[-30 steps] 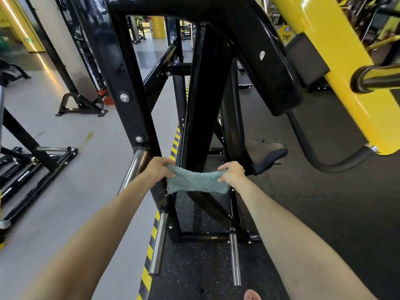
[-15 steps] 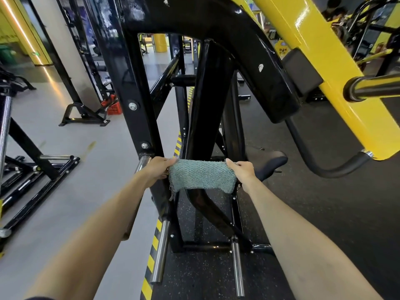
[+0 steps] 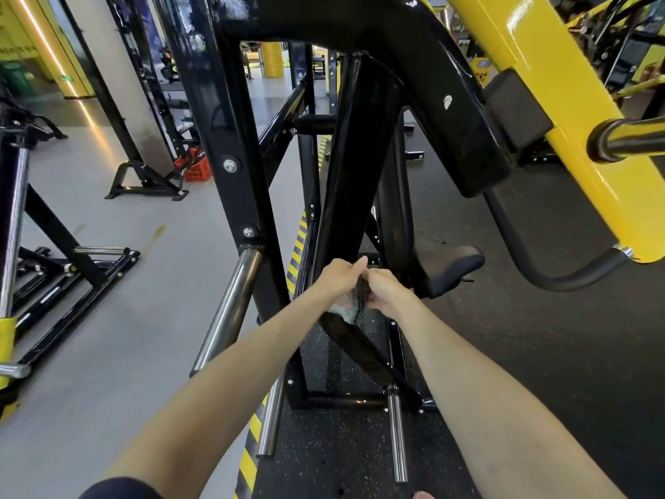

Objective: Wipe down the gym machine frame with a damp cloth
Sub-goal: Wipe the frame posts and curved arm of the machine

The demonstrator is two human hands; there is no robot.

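Teal cloth: one, bunched into a narrow wad against the near face of the black beam, just above the beam's bend. Only a small patch shows under the knuckles.
Cloth axis: the wad runs roughly up and down, along the beam rather than across it.
Black beam: one slanted member of the machine frame. Its long axis drops from upper right to lower left, then kinks back down to the right toward the floor bar.
Left hand: fingers curled round the cloth's left side, thumb tip pointing up. The cloth hangs just below and to the right of this fist.
Right hand: fingers curled, pinching the cloth's right side. The cloth sits at its left, caught between the two fists.
Hands together: two, knuckles touching in front of the beam.
Chrome pegs: three on this frame's lower part, all angled down toward the viewer.
Seat pad: one, black, just right of the hands.
Yellow arm: one, slanting across the upper right.
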